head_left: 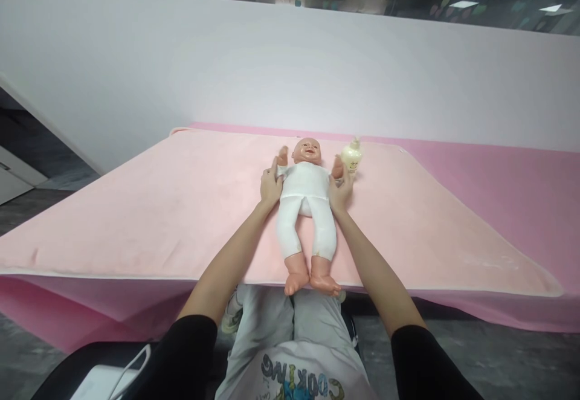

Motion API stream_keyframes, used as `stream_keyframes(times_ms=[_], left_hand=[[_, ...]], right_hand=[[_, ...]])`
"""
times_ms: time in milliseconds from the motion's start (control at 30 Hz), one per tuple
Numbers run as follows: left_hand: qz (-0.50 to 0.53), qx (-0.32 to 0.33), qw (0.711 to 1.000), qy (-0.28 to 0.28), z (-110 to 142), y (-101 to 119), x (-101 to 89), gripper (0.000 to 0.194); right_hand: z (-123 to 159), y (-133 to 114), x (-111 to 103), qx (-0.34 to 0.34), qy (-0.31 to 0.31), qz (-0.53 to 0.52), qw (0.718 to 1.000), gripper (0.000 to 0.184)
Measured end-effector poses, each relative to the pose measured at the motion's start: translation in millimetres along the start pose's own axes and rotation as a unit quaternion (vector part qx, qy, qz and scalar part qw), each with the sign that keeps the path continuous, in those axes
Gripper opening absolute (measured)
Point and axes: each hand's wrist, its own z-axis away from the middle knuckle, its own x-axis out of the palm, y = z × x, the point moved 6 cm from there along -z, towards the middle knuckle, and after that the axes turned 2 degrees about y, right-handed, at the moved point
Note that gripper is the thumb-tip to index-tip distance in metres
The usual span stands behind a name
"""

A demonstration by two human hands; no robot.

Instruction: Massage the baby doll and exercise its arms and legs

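Note:
A baby doll (304, 206) in a white top and white leggings lies on its back on a pink blanket (158, 206), head away from me, feet over the near edge. My left hand (270, 186) is wrapped round the doll's left side under its raised arm. My right hand (340, 191) grips the other side of the torso. Both hands are closed on the doll's body.
A small cream-coloured bottle (351, 156) stands just beyond my right hand, beside the doll's head. The blanket covers a pink table (498, 170) against a white wall. A white device with a cable (109, 379) sits at lower left.

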Motion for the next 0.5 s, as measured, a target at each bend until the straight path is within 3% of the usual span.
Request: stream_keyframes(times_ms=[133,367,500], left_hand=[[-0.156,0.084,0.982,-0.064,3,18,8.8,0.059],[-0.205,0.106,0.970,-0.080,4,21,9.6,0.061],[-0.197,0.104,0.972,-0.080,5,21,8.3,0.061]], right_hand=[[6,-16,14,-0.077,-0.127,0.085,0.985,0.051],[5,-20,14,-0.132,-0.187,0.132,0.965,0.050],[6,-22,15,-0.143,-0.189,0.147,0.960,0.054]])
